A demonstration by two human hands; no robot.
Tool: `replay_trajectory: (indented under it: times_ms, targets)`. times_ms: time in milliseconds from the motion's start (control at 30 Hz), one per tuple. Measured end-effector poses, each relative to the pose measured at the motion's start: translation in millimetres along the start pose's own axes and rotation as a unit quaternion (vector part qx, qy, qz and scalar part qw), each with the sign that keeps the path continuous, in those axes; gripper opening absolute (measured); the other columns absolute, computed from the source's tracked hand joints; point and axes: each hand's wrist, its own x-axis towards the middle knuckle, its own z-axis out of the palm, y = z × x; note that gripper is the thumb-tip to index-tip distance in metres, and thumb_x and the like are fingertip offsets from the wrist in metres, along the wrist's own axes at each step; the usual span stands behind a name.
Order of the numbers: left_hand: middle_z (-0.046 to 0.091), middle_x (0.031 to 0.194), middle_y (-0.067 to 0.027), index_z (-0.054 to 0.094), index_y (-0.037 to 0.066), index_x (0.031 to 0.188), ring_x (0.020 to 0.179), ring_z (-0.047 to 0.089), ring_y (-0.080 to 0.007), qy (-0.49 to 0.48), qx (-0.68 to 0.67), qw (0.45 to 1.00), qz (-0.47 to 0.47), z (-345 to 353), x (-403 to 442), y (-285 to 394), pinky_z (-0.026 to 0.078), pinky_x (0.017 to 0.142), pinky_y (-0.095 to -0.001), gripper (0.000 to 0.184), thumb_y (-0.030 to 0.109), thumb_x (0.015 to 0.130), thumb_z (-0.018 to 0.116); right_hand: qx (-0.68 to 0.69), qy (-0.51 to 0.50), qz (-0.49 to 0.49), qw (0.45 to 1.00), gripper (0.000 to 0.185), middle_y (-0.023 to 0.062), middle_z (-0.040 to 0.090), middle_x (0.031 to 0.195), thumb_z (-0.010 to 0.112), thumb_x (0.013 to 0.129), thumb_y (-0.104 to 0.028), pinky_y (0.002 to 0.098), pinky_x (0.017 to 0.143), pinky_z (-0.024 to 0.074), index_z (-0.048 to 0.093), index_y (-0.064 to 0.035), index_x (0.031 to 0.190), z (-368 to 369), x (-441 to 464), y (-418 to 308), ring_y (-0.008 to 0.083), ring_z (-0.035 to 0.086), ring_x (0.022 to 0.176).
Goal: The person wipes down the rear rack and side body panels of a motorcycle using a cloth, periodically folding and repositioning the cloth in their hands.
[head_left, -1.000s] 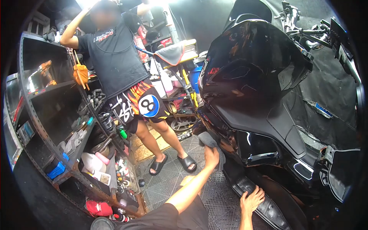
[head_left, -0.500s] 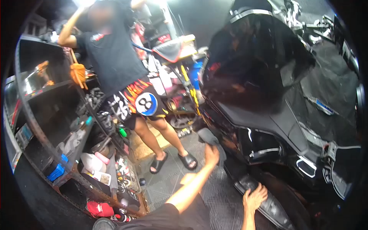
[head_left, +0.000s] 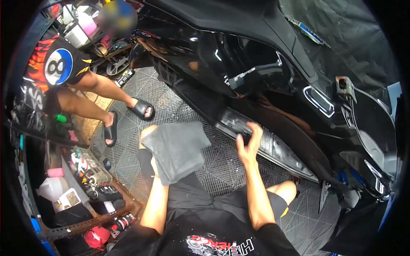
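Observation:
A grey cloth [head_left: 177, 149] hangs spread out from my left hand [head_left: 154, 166], which is mostly hidden behind it, above my knee. My right hand [head_left: 250, 144] is raised with thumb and fingers apart and holds nothing. Behind that hand lies the ribbed footboard [head_left: 273, 149] of a glossy black motorbike [head_left: 256, 59]; whether they touch is hard to tell.
Another person's legs [head_left: 96, 87] in black sandals stand at the upper left. At the lower left is a rusty metal shelf [head_left: 124, 205] with bottles and a red cap [head_left: 97, 237]. Grey patterned matting [head_left: 222, 170] covers the floor.
The view has tilted down and turned. My left hand has drawn the cloth back from the motorbike's side, and the cloth now hangs unfolded. My right hand has lifted from the footboard's edge.

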Motion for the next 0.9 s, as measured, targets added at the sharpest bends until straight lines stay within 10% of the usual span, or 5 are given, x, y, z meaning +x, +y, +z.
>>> replay_trajectory:
  times_ms: [133, 333, 500, 633, 900]
  targets:
    - [0.047, 0.156, -0.0169, 0.034, -0.003, 0.157, 0.142, 0.048, -0.0292, -0.268, -0.294, 0.898, -0.187, 2.2, 11.7, -4.2, 0.04, 0.118, -0.046, 0.061, 0.039, 0.112, 0.035, 0.04, -0.394, -0.19, 0.898, 0.107, 0.0272, 0.038, 0.158, 0.081, 0.072, -0.054, 0.0568, 0.123, 0.0231, 0.039, 0.0015, 0.153, -6.2, 3.6, -117.8, 0.0449, 0.032, 0.15]
    - [0.005, 0.172, -0.0163, -0.011, 0.008, 0.165, 0.157, 0.016, -0.0278, -0.353, 0.017, 0.899, -0.261, 86.8, 38.8, 69.1, 0.02, 0.127, -0.0421, 0.086, 0.047, 0.11, 0.043, 0.01, -0.268, 0.041, 0.962, 0.076, 0.0255, 0.049, 0.147, 0.075, 0.084, -0.03, 0.0496, 0.115, 0.0367, 0.046, 0.001, 0.148, 47.7, -68.0, -121.3, 0.0362, 0.047, 0.137]
    - [0.069, 0.124, -0.0185, 0.05, 0.001, 0.146, 0.102, 0.069, -0.0256, -0.415, 0.215, 0.851, -0.239, 24.6, 138.9, 70.3, 0.055, 0.089, -0.0378, 0.055, 0.04, 0.108, 0.05, 0.426, 0.125, 0.447, 0.777, 0.048, 0.0213, 0.055, 0.143, 0.057, 0.1, -0.015, 0.0481, 0.122, 0.0314, 0.051, 0.0067, 0.142, 71.5, -79.2, -151.0, 0.0339, 0.045, 0.141]
    - [0.073, 0.115, -0.0233, 0.064, 0.002, 0.129, 0.108, 0.07, -0.0376, -0.325, 0.57, 0.75, -0.082, -29.6, 174.6, 23.8, 0.054, 0.097, -0.0456, 0.041, 0.03, 0.101, 0.052, 0.018, -0.002, 0.037, 0.999, 0.05, 0.0232, 0.053, 0.145, 0.058, 0.096, -0.013, 0.0545, 0.113, 0.0389, 0.052, 0.005, 0.142, 115.8, -29.7, -190.1, 0.0343, 0.052, 0.133]
    - [0.067, 0.127, -0.0247, 0.066, 0.004, 0.128, 0.123, 0.063, -0.0381, -0.451, 0.583, 0.676, -0.036, -34.1, 158.8, 3.3, 0.047, 0.106, -0.0487, 0.04, 0.029, 0.103, 0.048, -0.194, -0.088, -0.218, 0.952, 0.075, 0.024, 0.05, 0.149, 0.074, 0.076, -0.03, 0.0567, 0.105, 0.0414, 0.055, -0.0005, 0.142, 186.7, 84.1, -158.0, 0.0402, 0.054, 0.128]
